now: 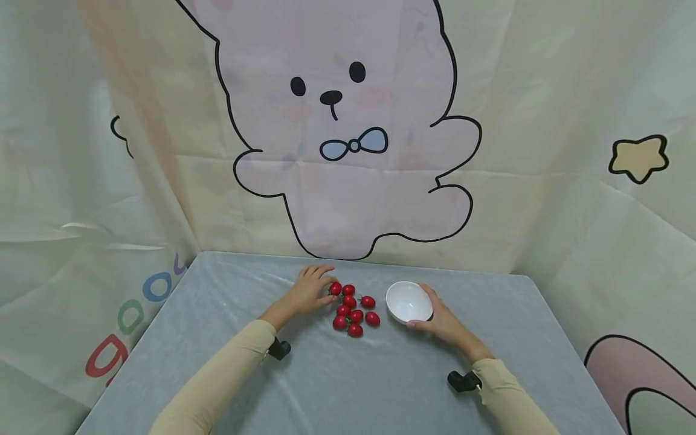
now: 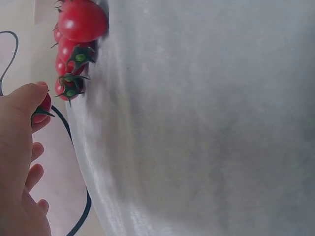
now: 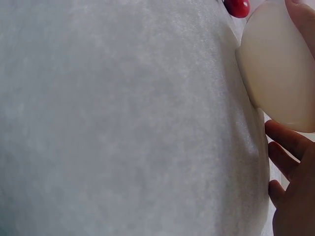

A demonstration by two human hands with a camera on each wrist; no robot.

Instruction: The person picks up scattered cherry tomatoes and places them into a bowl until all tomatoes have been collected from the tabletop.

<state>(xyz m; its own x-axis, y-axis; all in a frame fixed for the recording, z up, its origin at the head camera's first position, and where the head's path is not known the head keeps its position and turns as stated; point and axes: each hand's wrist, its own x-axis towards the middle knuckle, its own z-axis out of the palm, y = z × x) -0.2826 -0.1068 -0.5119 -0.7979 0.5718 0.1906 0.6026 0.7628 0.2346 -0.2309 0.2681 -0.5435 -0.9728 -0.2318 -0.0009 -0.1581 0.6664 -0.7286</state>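
Note:
Several red cherry tomatoes (image 1: 356, 316) lie in a loose cluster on the cloth. My left hand (image 1: 307, 293) is at the cluster's far left edge, pinching one cherry tomato (image 2: 43, 109) between thumb and forefinger; its green calyx shows in the left wrist view. The other left fingers are slightly bent and hold nothing. To the right of the tomatoes stands a white bowl (image 1: 409, 301), upright, with nothing visible inside. My right hand (image 1: 443, 320) grips the bowl's right side, thumb in front and fingers behind. The right wrist view shows the bowl's outer wall (image 3: 275, 69) beside the fingers.
A grey cloth (image 1: 326, 386) covers the table. Behind the table hangs a pale curtain (image 1: 565, 229) printed with a cartoon animal, and similar curtains enclose both sides. A black wrist mount (image 1: 279, 348) sits on the left forearm, another mount (image 1: 464, 381) on the right.

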